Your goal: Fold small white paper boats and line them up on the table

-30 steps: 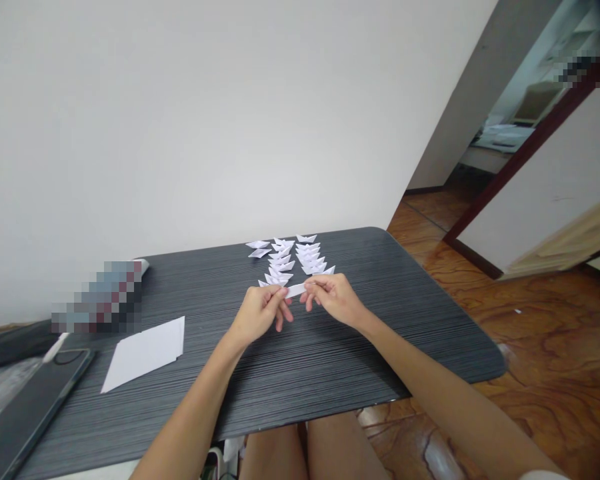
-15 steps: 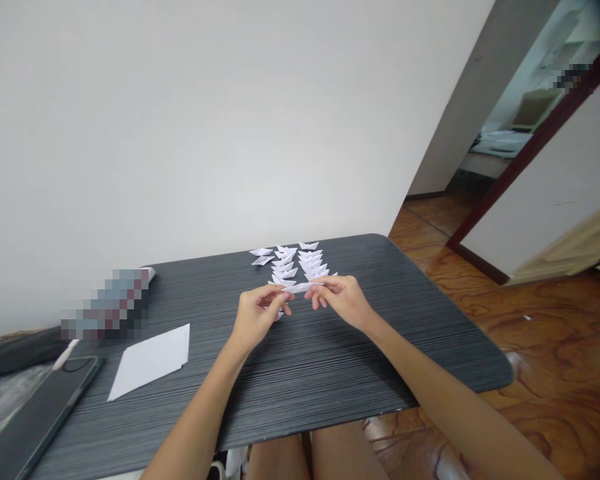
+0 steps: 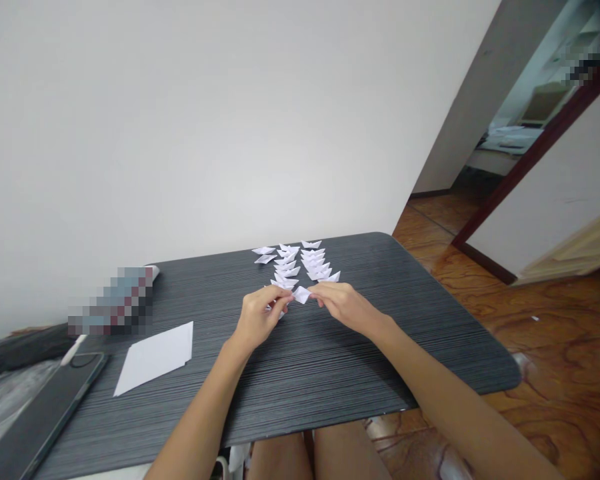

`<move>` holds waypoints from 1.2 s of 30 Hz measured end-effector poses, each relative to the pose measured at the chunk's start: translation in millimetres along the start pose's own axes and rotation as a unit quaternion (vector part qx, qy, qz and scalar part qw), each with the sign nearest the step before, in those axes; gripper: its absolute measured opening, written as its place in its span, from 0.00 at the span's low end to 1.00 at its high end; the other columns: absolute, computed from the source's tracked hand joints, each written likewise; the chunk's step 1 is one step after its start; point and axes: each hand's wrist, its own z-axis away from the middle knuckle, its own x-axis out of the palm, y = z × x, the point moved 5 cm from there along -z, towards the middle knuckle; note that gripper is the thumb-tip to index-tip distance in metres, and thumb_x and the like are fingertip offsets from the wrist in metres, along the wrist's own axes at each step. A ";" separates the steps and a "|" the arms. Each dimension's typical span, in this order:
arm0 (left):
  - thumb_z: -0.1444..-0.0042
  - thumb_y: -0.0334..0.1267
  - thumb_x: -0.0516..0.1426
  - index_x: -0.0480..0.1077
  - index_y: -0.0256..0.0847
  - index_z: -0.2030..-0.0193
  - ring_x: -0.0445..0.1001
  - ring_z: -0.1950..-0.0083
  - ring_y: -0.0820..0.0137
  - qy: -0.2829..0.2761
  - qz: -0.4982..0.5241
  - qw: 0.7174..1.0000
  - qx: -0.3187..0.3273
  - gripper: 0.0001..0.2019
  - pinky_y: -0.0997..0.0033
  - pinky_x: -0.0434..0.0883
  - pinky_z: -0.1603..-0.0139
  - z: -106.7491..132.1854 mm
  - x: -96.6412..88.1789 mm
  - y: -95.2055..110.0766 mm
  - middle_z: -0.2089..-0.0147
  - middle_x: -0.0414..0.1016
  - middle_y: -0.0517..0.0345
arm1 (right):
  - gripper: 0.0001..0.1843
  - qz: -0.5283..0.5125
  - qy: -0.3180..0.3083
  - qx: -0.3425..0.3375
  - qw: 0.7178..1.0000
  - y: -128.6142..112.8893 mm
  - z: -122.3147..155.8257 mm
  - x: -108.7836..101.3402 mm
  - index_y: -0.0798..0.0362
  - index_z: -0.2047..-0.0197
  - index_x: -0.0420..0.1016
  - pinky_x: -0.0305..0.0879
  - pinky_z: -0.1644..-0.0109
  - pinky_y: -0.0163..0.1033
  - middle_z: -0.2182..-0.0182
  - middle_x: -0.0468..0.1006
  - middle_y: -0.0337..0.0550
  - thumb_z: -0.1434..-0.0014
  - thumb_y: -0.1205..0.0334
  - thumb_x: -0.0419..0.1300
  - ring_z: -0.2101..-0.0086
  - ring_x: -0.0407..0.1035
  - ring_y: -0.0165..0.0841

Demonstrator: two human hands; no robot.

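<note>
A small white folded paper (image 3: 302, 295) is pinched between both hands over the middle of the table; it shows as a diamond shape. My left hand (image 3: 261, 315) grips its left corner between thumb and fingers. At the opposite corner my right hand (image 3: 347, 305) holds it, thumb mostly hidden behind the fingers. Just beyond the hands stand several white paper boats (image 3: 316, 265) in a row, with a second row of boats (image 3: 287, 265) to its left. Part of another white paper piece (image 3: 281, 315) shows behind the left hand's fingers.
A dark striped table (image 3: 370, 373) stands against a white wall (image 3: 280, 120). On its left lie a stack of white paper sheets (image 3: 155, 357), a dark flat device (image 3: 55, 407) and a blurred-out object (image 3: 125, 300). A wooden floor (image 3: 555, 353) lies to the right.
The paper in my hands has gone from a long, narrow boat-like strip to a compact diamond. Both hands stay pinched on its ends, and the right fingers have curled in more.
</note>
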 end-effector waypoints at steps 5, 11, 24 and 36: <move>0.47 0.33 0.52 0.69 0.35 0.71 0.70 0.72 0.75 -0.022 -0.021 0.999 0.014 0.07 0.79 0.66 0.71 -0.6 0.5 -3.5 0.74 0.73 0.56 | 0.11 0.004 0.028 -0.006 1.000 -0.6 0.4 2.4 0.57 0.62 0.70 0.62 0.61 0.37 0.69 0.73 0.46 0.42 0.69 0.47 0.66 0.67 0.33; 0.48 0.37 0.53 0.71 0.37 0.66 0.72 0.71 0.74 0.056 -0.078 0.994 -0.052 0.08 0.77 0.68 0.67 -3.4 -27.2 -21.0 0.71 0.75 0.56 | 0.08 -0.024 0.124 0.048 0.991 10.0 -24.5 1.4 0.56 0.68 0.73 0.61 0.61 0.36 0.71 0.73 0.44 0.44 0.65 0.53 0.67 0.66 0.31; 0.48 0.38 0.49 0.71 0.36 0.67 0.71 0.75 0.73 0.281 -0.148 0.930 -0.185 0.11 0.74 0.67 0.67 12.6 -78.4 -56.0 0.74 0.75 0.56 | 0.09 0.153 -0.014 0.119 0.981 52.8 -109.6 85.9 0.52 0.68 0.77 0.51 0.58 0.42 0.66 0.68 0.46 0.45 0.62 0.54 0.60 0.58 0.36; 0.50 0.36 0.51 0.72 0.36 0.65 0.74 0.65 0.65 0.113 -0.189 0.946 -0.236 0.11 0.66 0.69 0.61 11.3 -98.2 -44.7 0.66 0.76 0.50 | 0.09 0.154 -0.038 0.123 0.980 65.4 -112.5 82.5 0.54 0.64 0.75 0.50 0.58 0.41 0.64 0.68 0.47 0.46 0.61 0.55 0.59 0.59 0.37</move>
